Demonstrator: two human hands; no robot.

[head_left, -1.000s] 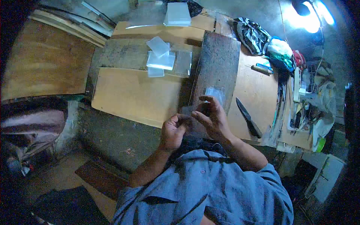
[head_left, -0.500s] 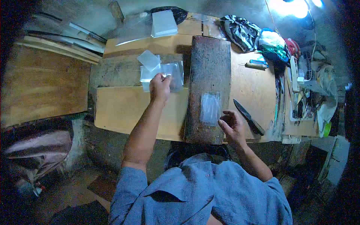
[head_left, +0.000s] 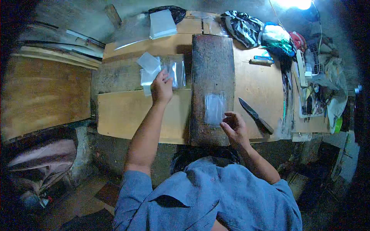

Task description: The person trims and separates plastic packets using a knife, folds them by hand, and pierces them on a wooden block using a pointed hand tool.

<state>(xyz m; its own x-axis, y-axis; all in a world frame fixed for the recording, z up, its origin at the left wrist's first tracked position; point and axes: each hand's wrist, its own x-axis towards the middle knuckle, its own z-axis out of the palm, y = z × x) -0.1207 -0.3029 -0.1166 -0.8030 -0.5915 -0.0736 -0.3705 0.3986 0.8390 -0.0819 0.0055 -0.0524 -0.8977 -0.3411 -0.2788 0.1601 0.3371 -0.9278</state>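
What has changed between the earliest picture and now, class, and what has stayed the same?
The left hand has left the right hand's side and moved forward and left to the sheets; whether it grips one is unclear. The right hand has shifted right, uncovering more of the packet. The knife and board stayed put.

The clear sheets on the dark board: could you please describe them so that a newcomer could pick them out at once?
Start from the dark board that runs front to back across the table. On its near half, beside the right hand, lie the clear sheets. Only these lie on that board; the other sheets by the left hand are off to its left.
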